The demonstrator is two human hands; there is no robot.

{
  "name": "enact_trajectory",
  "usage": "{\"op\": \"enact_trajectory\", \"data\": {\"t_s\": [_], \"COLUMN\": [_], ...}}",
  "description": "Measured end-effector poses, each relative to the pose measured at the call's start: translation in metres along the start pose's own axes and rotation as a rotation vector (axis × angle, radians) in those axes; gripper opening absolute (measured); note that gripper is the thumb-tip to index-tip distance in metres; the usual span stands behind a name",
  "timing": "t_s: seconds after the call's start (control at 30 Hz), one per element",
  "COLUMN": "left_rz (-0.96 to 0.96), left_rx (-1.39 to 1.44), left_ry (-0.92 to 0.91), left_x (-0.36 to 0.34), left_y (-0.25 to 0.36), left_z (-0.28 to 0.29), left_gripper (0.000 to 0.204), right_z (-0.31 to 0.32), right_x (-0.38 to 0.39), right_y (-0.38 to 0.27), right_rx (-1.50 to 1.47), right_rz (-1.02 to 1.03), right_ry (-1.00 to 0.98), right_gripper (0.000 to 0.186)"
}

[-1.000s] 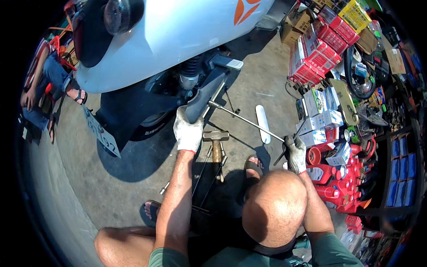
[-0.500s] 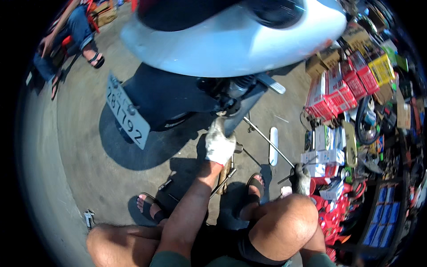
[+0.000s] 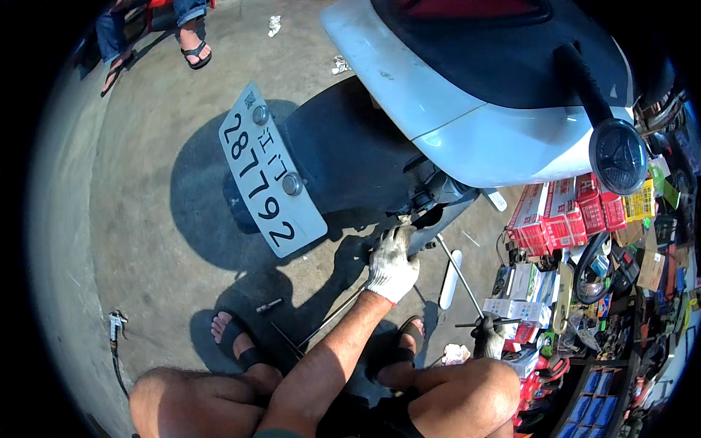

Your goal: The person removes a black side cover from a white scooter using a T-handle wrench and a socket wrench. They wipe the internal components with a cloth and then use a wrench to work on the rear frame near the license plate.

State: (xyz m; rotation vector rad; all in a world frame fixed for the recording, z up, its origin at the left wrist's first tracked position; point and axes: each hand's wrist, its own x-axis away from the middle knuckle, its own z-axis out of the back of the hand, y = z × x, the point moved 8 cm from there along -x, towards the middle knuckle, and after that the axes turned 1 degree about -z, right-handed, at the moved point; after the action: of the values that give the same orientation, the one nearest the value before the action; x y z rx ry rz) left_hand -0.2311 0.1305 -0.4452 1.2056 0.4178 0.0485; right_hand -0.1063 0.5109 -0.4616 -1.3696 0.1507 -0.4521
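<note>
A white scooter (image 3: 453,139) with a black mudguard (image 3: 350,139) and a white number plate (image 3: 252,175) stands in front of me. My left hand (image 3: 394,264), in a white knit glove, reaches up under the bodywork. Its fingers are closed at a small part beneath the scooter; what they grip is hidden. Lower right, my right hand (image 3: 491,339), in a dirty glove, is wrapped round the crossbar of a T-handle wrench (image 3: 459,276). The wrench's long shaft slants up to the left, its far end close to the scooter's dark underside.
A long-handled tool (image 3: 332,319) and a socket (image 3: 269,306) lie near my feet. Right, red boxes (image 3: 562,219), a white strip (image 3: 450,279) and stacked parts crowd the floor. An air gun (image 3: 116,325) lies left. Another person's sandalled foot (image 3: 194,50) shows at top left.
My view has shifted, showing more of the scooter's seat and number plate. My left hand stays at the scooter's underside, and my right hand still holds the T-handle wrench.
</note>
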Motion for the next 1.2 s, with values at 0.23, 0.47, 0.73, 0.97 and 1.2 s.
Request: {"op": "enact_trajectory", "data": {"t_s": [0.23,0.47,0.73,0.97,1.2], "left_rz": [0.008,-0.055,-0.014,0.107,0.407], "left_rx": [-0.056,-0.178,-0.17,-0.149,-0.118], "left_ry": [0.046,0.095,0.102,0.176,0.099], "left_x": [-0.003,-0.005,-0.01,-0.003,0.014], "left_y": [-0.011,-0.009,-0.006,-0.028,-0.037], "left_z": [-0.001,0.0,0.0,0.0,-0.01], "left_gripper": [0.048,0.05,0.039,0.05,0.074], "right_z": [-0.014,-0.012,-0.012,-0.012,-0.011], "right_x": [0.01,0.009,0.006,0.005,0.007], "right_y": [-0.011,-0.001,-0.003,-0.027,-0.028], "right_rx": [0.02,-0.016,-0.003,0.09,-0.104], "right_rz": [-0.073,-0.04,0.066,0.03,-0.273], "right_ry": [0.023,0.017,0.037,0.107,0.074], "right_gripper": [0.016,0.021,0.019,0.015,0.017]}}
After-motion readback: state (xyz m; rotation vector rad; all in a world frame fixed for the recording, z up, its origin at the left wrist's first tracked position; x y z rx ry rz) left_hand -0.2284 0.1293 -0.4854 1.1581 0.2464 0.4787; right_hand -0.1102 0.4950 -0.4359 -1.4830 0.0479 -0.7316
